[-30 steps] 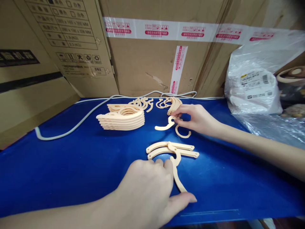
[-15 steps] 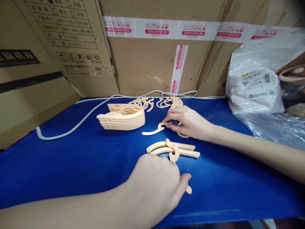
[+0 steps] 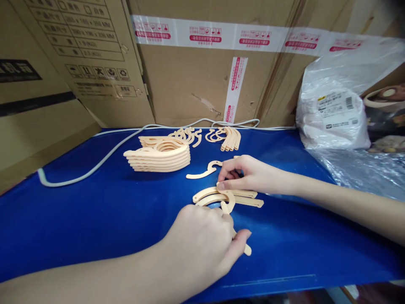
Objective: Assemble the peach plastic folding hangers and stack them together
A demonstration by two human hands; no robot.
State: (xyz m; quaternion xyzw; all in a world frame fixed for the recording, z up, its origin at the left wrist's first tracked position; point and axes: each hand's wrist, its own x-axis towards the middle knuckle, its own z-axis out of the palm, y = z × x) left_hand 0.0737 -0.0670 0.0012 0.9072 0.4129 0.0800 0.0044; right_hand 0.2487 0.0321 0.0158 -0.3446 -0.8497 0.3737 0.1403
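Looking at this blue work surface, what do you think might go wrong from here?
The right hand is at the end of a hooked piece that overlaps two curved pieces, so a nudge might push those out of line. The loose hooked piece close beside that hand could get knocked. The layered stack might slide if bumped.

The left hand (image 3: 202, 242) is palm down, thumb (image 3: 240, 243) out, the right hand (image 3: 245, 174) beyond it, fingers (image 3: 225, 168) curled
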